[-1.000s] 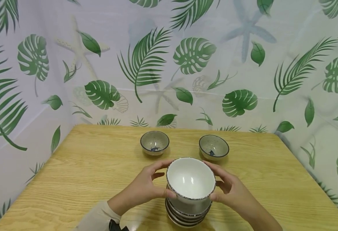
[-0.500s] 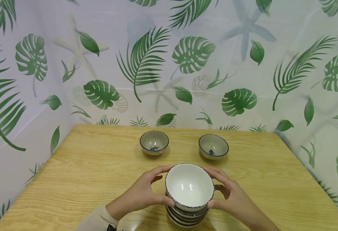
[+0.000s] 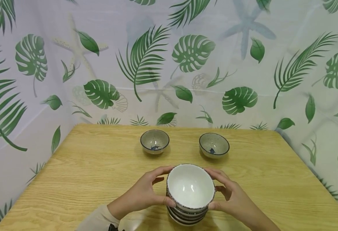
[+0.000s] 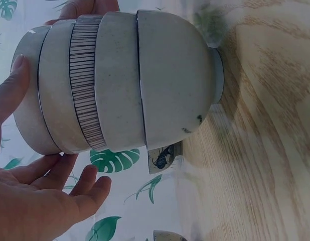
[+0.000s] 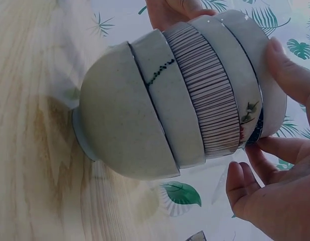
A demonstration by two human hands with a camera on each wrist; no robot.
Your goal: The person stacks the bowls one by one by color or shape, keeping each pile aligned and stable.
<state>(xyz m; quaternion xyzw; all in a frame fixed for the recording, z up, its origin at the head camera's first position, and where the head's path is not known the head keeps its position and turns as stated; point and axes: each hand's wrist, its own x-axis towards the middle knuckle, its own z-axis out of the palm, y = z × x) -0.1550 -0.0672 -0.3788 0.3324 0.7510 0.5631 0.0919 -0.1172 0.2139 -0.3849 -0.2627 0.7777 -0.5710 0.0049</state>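
A white-lined bowl with a speckled dark rim (image 3: 190, 186) tops a stack of several nested bowls (image 3: 186, 218) near the front of the table. My left hand (image 3: 143, 194) grips its left side, thumb at the near rim and fingers farther back. From the right, my right hand (image 3: 233, 199) grips it the same way. Both wrist views show the stack sideways: a plain bottom bowl (image 4: 175, 80) stands on its foot on the table, and a striped bowl (image 5: 205, 90) sits mid-stack. The top bowl appears seated in the one below.
Two smaller grey bowls with blue rims stand behind the stack, a left one (image 3: 154, 141) and a right one (image 3: 214, 145), each with a blue figure inside. The wooden table (image 3: 99, 160) ends at a leaf-patterned cloth backdrop (image 3: 145, 106).
Both hands have lowered the white-lined bowl onto the stack, and the gap beneath it has closed. Over the last half second the hands have barely moved. The two back bowls stay put.
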